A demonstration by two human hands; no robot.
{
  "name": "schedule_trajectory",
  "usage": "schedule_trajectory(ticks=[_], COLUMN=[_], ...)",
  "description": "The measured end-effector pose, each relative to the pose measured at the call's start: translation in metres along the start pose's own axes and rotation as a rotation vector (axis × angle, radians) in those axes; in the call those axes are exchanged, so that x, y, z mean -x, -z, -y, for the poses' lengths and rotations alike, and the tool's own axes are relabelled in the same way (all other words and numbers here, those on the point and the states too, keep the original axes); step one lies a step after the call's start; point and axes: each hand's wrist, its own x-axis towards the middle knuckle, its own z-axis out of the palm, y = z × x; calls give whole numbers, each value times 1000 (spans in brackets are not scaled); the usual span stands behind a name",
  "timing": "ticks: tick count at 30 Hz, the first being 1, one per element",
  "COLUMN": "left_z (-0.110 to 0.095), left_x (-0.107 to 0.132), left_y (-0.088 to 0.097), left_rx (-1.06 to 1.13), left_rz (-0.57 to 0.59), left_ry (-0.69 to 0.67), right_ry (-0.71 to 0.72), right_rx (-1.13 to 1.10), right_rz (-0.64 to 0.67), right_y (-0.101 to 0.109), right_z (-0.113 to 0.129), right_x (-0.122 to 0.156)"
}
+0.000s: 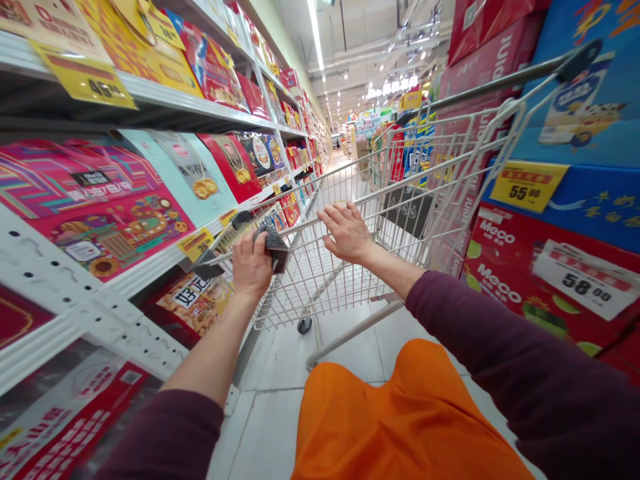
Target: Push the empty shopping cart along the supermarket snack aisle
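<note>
A wire shopping cart (350, 193) stands in a supermarket aisle right in front of me. My left hand (251, 261) is closed around a dark grey cloth (274, 245) and presses it against the cart's handle bar (300, 227). My right hand (347, 231) rests on the same bar a little further right, fingers curled loosely over it with nothing else in them. Both arms wear dark purple sleeves pushed up from the wrists. An orange apron (400, 420) covers my front below.
Shelves (150, 257) of boxed biscuits with yellow price tags run along the left. Stacked red and blue gift boxes (545, 267) line the right. A second cart (475, 133) is parked against them. The tiled aisle floor (340, 347) runs far ahead.
</note>
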Motion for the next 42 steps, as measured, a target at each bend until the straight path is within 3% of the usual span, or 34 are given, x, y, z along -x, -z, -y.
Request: schedule_trajectory(ticks=[5, 15, 18, 21, 27, 30, 38, 42], left_z=[8, -49, -58, -47, 10, 16, -27, -45], left_x=[7, -11, -15, -11, 10, 13, -2, -5], left_y=[8, -18, -22, -19, 5, 9, -12, -14], left_rx=[-10, 49, 64, 62, -10, -19, 48, 100], left_rz=[-15, 7, 21, 41, -1, 8, 20, -7], left_ry=[62, 32, 26, 8, 30, 34, -47, -94], right_ry=[-16, -19, -12, -3, -5, -24, -32, -36], right_rx=[-16, -37, -37, -29, -17, -28, -46, -45], right_rz=[-22, -36, -48, -41, -17, -29, -53, -74], right_y=[-1, -2, -3, -2, -2, -4, -6, -7], right_z=[4, 5, 4, 2, 2, 4, 5, 5], right_x=[0, 2, 2, 3, 2, 2, 2, 2])
